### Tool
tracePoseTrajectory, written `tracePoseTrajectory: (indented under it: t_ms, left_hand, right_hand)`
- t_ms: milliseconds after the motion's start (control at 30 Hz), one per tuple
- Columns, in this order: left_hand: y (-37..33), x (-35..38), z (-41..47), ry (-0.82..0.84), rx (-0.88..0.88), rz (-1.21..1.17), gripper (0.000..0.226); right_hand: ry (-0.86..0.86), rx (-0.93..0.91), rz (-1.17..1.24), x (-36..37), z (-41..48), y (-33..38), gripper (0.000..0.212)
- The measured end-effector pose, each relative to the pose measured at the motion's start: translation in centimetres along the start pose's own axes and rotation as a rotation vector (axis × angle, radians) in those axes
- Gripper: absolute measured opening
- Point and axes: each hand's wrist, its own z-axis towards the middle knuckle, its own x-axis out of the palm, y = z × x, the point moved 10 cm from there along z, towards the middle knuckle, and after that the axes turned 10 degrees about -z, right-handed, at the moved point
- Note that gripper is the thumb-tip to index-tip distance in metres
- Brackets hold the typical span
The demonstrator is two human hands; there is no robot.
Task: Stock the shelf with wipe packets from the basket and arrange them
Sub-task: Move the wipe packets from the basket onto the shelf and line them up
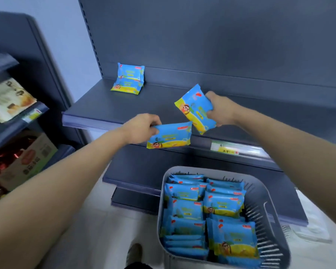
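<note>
each hand grips one blue wipe packet above the shelf edge (89,121), the left hand (142,127) on a level packet (171,135), the right hand (220,109) on a tilted packet (195,109), over the packet-filled grey basket (264,202).

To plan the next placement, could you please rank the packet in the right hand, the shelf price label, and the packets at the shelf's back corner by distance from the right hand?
1. Packet in the right hand, held by the right hand.
2. Price label, below on the shelf edge.
3. Back-corner packets, far left.
</note>
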Motion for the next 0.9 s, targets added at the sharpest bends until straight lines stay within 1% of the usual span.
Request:
tracePoseTrajectory:
  t_ms: [100, 167, 233, 433, 533, 600, 667, 767, 900]
  left_hand:
    - [2.5, -4.9, 1.0, -0.052, 0.008, -0.009, 0.013]
    - [4.7, -8.0, 1.8, -0.077, -0.009, -0.034, 0.013]
    - [7.0, -10.8, 2.6, -0.095, -0.022, -0.046, 0.013]
    - [12.6, -16.9, 5.7, -0.083, -0.048, -0.075, 0.017]
    - [15.1, -18.7, 7.5, -0.08, -0.05, -0.154, 0.018]
    - [16.8, -19.5, 8.7, -0.076, -0.067, -0.223, 0.02]
    - [18.5, -19.8, 9.9, -0.068, -0.097, -0.255, 0.024]
    - [20.5, -19.9, 11.2, -0.041, -0.121, -0.271, 0.024]
    - [22.8, -20.0, 12.5, -0.028, -0.157, -0.235, 0.021]
  right_hand:
    - [-0.05, 0.028, 0.093, -0.7, 4.3, 3.1, 0.035]
    - [-0.075, 0.028, 0.12, -0.8, 7.3, 5.3, 0.039]
    - [-0.084, 0.009, 0.12, -0.7, 10.4, 7.8, 0.04]
    - [-0.114, -0.077, 0.041, 0.3, 20.0, 14.9, 0.027]
    - [-0.091, -0.107, 0.004, 1.4, 24.2, 17.2, 0.03]
    - [-0.042, -0.141, -0.029, 2.7, 26.4, 18.4, 0.035]
    - [0.005, -0.143, -0.002, 3.8, 28.2, 19.1, 0.04]
    - [0.049, -0.079, 0.104, 5.0, 29.9, 19.1, 0.044]
    - [0.046, -0.007, 0.19, 5.9, 31.6, 19.4, 0.044]
